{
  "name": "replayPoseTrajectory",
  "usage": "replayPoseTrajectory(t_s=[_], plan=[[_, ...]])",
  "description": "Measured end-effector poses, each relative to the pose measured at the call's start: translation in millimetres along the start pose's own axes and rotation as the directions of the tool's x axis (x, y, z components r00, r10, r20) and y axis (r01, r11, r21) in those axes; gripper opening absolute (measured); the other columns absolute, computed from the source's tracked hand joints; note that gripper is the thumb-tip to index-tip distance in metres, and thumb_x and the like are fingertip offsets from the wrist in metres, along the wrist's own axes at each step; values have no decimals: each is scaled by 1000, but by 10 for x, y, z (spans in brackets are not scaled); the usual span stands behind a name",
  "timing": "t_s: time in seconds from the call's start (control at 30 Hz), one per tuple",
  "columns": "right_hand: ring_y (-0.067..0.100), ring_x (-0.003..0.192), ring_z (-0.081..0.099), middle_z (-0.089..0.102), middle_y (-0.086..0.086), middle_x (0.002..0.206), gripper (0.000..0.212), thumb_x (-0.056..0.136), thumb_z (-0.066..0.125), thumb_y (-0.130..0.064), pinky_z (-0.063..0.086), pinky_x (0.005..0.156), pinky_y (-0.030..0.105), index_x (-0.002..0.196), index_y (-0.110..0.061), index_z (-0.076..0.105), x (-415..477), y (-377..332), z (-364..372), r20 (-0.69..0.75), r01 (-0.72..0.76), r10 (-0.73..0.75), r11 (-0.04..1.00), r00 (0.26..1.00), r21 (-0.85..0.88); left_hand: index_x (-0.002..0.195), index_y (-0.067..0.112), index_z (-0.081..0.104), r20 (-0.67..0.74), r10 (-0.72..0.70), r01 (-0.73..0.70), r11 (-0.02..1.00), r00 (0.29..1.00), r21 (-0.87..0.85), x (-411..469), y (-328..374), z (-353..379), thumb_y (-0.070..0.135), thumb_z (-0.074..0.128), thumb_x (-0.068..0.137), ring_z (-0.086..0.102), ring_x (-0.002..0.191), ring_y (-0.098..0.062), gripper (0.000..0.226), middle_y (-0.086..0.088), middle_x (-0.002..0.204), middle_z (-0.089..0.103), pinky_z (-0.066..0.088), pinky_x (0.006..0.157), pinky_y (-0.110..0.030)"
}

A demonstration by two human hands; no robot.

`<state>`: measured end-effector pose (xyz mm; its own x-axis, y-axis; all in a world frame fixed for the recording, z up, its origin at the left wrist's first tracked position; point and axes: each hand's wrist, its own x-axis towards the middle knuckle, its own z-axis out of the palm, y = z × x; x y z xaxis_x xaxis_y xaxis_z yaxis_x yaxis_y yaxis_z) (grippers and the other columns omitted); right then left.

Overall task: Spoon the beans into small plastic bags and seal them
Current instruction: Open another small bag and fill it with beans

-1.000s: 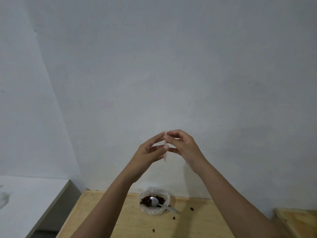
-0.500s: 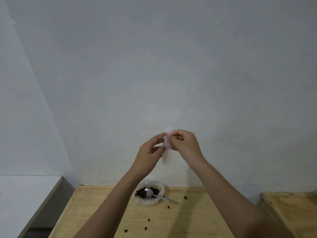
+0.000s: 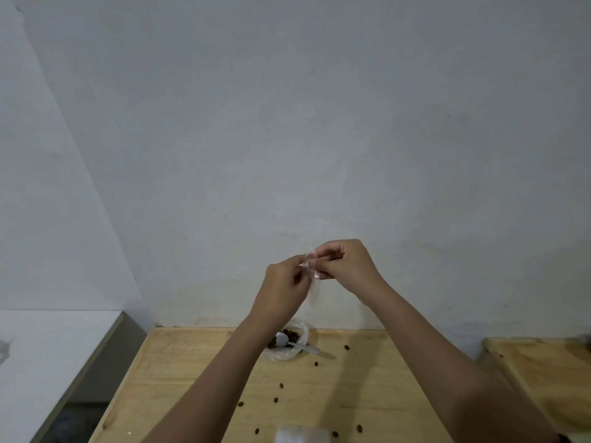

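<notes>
A small clear plastic bag (image 3: 314,289) hangs in the air in front of the wall, pinched at its top between my left hand (image 3: 283,290) and my right hand (image 3: 347,266). Both hands grip its upper edge with thumb and fingers. I cannot tell whether beans are inside it. Below, near the table's far edge, a clear plastic bowl (image 3: 302,335) holds dark brown beans (image 3: 292,336) and a white plastic spoon (image 3: 295,343) whose handle points right. My left forearm covers part of the bowl.
The wooden table (image 3: 198,378) has several loose beans (image 3: 281,385) scattered on it. A stack of clear bags (image 3: 302,434) lies at the near edge. A second wooden surface (image 3: 543,372) stands to the right, a white counter (image 3: 48,343) to the left.
The view has tilted down, showing more of the table. My hands have closed tighter together on the bag's top edge and the bag now hangs lower between them.
</notes>
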<state>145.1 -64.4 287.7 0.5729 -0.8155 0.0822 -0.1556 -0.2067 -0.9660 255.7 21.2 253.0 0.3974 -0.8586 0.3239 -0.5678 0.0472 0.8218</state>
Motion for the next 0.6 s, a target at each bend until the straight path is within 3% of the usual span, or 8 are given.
replayPoseTrajectory(t_s=[0.1,0.27,0.37,0.43,0.5,0.6], plan=[[20,57,63,68,15,72,9,78,69,6,60,71,31,78,-3,70,-24,78,49,1,-20,20,999,1000,-44,120,11,61,-3,-6,6,997,1000,79,-63,-24,43,5,49,92,40,43,-5,31,4,51,49,32,45,-14],[11,51,65,63,-3,53,9,79,69,6,58,65,22,87,3,71,-68,265,148,-3,-72,73,988,997,-138,123,7,59,14,-55,52,985,998,165,-200,-139,112,-2,46,89,44,44,-4,38,7,51,45,32,45,-15],[13,52,64,65,4,60,10,80,66,7,59,66,23,88,4,71,-114,373,194,8,-83,86,978,996,-189,123,5,59,46,-82,72,981,996,182,-258,-224,151,-4,45,88,45,43,-3,39,8,52,45,33,44,-14],[8,51,63,65,5,65,13,79,64,10,55,60,17,87,3,72,-127,433,194,23,-88,97,966,995,-241,121,4,60,74,-91,75,976,993,203,-301,-287,162,-5,45,88,44,43,-6,38,5,53,48,33,45,-16],[5,56,62,66,1,69,22,76,61,13,53,59,13,87,-2,74,-144,505,177,56,-81,109,928,992,-365,120,2,60,72,-107,86,964,992,250,-307,-402,140,-6,45,87,55,57,-16,37,-8,66,62,39,54,-20],[8,63,64,70,6,78,24,76,59,10,57,66,21,88,-4,75,-209,628,177,102,-74,132,895,986,-439,129,2,53,66,-213,196,959,975,204,-260,-567,40,0,51,89,65,78,-29,40,-18,87,70,50,70,-30]])
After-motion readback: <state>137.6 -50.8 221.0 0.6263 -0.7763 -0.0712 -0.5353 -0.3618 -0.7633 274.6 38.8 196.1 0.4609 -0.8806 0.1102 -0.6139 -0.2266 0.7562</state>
